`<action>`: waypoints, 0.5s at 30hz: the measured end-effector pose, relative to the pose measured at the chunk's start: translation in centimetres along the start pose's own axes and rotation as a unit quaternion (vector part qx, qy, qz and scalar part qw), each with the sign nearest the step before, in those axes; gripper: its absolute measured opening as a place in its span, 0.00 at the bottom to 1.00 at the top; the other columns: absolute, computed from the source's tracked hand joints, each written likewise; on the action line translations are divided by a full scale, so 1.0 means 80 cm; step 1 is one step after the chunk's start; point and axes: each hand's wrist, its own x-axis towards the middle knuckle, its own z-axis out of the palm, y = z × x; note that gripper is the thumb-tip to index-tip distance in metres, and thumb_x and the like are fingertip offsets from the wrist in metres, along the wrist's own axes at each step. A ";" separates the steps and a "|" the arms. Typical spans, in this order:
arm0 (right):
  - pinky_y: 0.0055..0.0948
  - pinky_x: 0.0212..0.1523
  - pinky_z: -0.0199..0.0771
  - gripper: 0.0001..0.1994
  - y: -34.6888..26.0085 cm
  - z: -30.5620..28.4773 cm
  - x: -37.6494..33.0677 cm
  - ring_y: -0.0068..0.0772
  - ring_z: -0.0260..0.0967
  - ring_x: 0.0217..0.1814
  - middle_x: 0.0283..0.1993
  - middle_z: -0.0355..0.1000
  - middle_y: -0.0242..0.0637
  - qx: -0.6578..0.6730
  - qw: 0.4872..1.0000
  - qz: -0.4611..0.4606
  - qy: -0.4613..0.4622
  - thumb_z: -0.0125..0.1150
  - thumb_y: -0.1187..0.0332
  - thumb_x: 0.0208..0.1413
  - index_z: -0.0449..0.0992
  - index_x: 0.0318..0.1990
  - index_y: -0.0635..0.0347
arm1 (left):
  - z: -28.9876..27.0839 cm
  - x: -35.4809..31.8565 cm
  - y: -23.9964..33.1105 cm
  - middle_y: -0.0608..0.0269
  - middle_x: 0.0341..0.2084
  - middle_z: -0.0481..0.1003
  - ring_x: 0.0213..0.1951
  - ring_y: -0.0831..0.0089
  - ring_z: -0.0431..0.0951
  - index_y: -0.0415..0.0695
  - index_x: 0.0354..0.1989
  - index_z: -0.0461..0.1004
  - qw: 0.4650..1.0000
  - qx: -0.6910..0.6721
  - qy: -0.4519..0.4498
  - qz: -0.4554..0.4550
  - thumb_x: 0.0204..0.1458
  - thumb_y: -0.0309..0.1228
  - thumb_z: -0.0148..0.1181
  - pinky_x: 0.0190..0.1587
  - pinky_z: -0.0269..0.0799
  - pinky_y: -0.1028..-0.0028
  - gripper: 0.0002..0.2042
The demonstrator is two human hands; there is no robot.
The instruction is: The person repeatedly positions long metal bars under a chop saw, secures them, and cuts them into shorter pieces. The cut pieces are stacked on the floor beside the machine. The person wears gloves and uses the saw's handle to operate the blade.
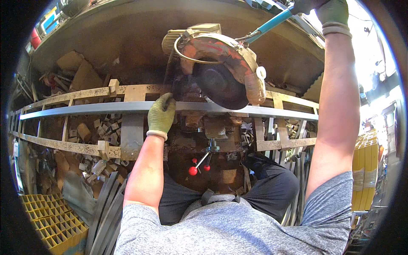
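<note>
A long straight silver metal bar [85, 110] lies crosswise on a metal frame and passes under a chop saw [216, 51]. My left hand [161, 112], in a green work glove, grips the bar just left of the saw's dark round lower part. High at the upper right, my right hand [333, 12], also gloved in green, closes on the dark end of the saw's blue handle [270, 26]. The picture's top edge cuts off part of that hand. Where the saw meets the bar is hidden behind its guard.
A vise handle [199, 163] with red knobs sticks out below the saw toward me. Small metal offcuts [112, 131] lie under the frame [102, 92]. Dark metal bars [106, 204] lean by my legs. Yellow stacked pieces stand at lower left [57, 221] and right [364, 170].
</note>
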 end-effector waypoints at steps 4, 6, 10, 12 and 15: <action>0.35 0.34 0.77 0.10 -0.009 0.001 -0.017 0.29 0.75 0.35 0.33 0.73 0.27 -0.018 0.998 -0.017 0.055 0.54 0.63 0.84 0.78 0.46 0.49 | -0.002 -0.001 0.007 0.47 0.56 0.91 0.59 0.55 0.92 0.43 0.64 0.88 0.999 0.021 0.008 0.023 0.73 0.39 0.72 0.64 0.84 0.61 0.18; 0.34 0.33 0.76 0.07 -0.014 0.003 -0.022 0.29 0.74 0.34 0.34 0.72 0.26 -0.001 0.997 -0.012 0.075 0.57 0.64 0.83 0.78 0.46 0.48 | -0.004 0.000 0.011 0.48 0.56 0.91 0.59 0.55 0.92 0.43 0.64 0.88 1.000 0.023 0.004 0.006 0.74 0.39 0.72 0.64 0.84 0.61 0.17; 0.33 0.33 0.75 0.04 -0.020 0.006 -0.030 0.29 0.72 0.33 0.35 0.71 0.26 0.034 0.994 0.017 0.099 0.64 0.66 0.78 0.77 0.45 0.47 | -0.006 0.001 0.014 0.51 0.57 0.91 0.59 0.64 0.91 0.44 0.67 0.87 1.000 0.023 -0.009 -0.002 0.75 0.37 0.71 0.66 0.83 0.64 0.18; 0.32 0.33 0.75 0.05 -0.020 0.002 -0.034 0.29 0.71 0.32 0.34 0.70 0.25 0.053 0.994 0.003 0.098 0.66 0.66 0.77 0.77 0.44 0.46 | -0.006 0.002 0.012 0.53 0.57 0.91 0.59 0.66 0.90 0.43 0.67 0.87 1.000 0.013 -0.017 -0.016 0.75 0.37 0.71 0.66 0.83 0.65 0.18; 0.32 0.33 0.75 0.06 -0.017 -0.007 -0.035 0.28 0.70 0.31 0.33 0.69 0.24 0.052 0.994 -0.005 0.099 0.65 0.66 0.77 0.76 0.43 0.45 | -0.004 0.002 0.009 0.55 0.57 0.91 0.59 0.67 0.90 0.43 0.67 0.87 1.000 -0.004 -0.018 -0.024 0.75 0.36 0.72 0.66 0.83 0.66 0.17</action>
